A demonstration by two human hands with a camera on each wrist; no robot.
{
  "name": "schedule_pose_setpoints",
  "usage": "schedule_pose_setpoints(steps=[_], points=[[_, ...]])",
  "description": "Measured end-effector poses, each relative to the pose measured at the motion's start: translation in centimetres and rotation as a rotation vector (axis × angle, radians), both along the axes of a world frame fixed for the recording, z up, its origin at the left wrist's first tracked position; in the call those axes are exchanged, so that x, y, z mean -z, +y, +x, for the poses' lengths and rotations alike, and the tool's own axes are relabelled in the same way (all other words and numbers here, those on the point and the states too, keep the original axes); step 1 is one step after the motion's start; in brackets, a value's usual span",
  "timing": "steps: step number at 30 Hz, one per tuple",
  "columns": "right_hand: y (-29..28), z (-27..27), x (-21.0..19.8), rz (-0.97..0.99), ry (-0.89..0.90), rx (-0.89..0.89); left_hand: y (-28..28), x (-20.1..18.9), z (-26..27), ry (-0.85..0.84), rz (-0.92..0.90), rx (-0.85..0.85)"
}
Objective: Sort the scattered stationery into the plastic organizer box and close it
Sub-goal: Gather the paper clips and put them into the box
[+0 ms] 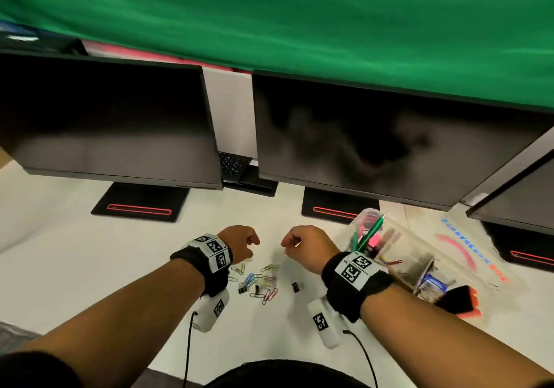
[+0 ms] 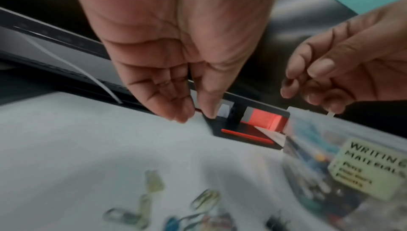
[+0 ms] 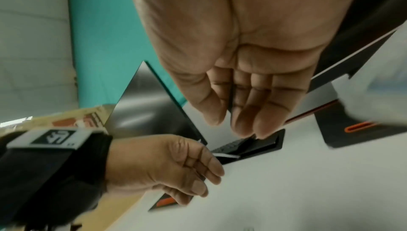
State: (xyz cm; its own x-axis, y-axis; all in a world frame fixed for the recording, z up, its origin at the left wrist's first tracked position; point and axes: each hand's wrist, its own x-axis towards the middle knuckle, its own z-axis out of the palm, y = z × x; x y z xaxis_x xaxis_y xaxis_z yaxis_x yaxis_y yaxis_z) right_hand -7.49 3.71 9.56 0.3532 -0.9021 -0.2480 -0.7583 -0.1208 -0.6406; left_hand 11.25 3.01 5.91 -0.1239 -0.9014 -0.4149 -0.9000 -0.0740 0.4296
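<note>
Above blurred paper clips (image 2: 204, 200) on the white counter (image 2: 88, 147), the left hand (image 2: 167, 64) hangs with loosely bunched fingers (image 2: 182, 111) near the right hand (image 2: 343, 71) and the labelled organizer box (image 2: 352, 173).

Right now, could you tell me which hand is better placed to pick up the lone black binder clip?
The right hand, probably. The black binder clip lies apart from the paper clips, nearer the right wrist and the organizer box; the left hand hovers over the pile.
</note>
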Motion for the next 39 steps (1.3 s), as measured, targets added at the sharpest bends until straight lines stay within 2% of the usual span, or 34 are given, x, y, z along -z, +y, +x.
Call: schedule_pose_setpoints(steps=[5,11,16,24,30,33,36,39], points=[[0.7,2.6,4.0,0.155,0.280,-0.119,1.1,2.9,3.6,-0.171,0.118,0.061],[0.6,1.8,8.3,0.294,0.523,0.004,1.8,6.2,4.8,-0.218,0.230,0.148],[2.1,2.1,10.5,0.372,0.361,0.072,1.2,7.6,3.3,-0.188,0.185,0.165],[1.0,5.6,12.1,0.255,0.202,0.128,0.4,9.2,0.4,-0.050,0.088,0.104],[-0.9,5.5,11.9,0.205,0.117,0.157,-1.2,8.2,0.9,0.051,0.040,0.129],[-1.2,4.7,11.3,0.147,0.190,0.112,-1.5,7.9,2.4,0.058,-0.003,0.127],[-1.0,4.9,11.0,0.171,0.310,0.003,-1.2,7.7,3.2,-0.035,0.105,0.167],[-0.8,5.8,11.3,0.180,0.342,-0.038,-0.5,7.8,2.4,-0.126,0.144,0.204]])
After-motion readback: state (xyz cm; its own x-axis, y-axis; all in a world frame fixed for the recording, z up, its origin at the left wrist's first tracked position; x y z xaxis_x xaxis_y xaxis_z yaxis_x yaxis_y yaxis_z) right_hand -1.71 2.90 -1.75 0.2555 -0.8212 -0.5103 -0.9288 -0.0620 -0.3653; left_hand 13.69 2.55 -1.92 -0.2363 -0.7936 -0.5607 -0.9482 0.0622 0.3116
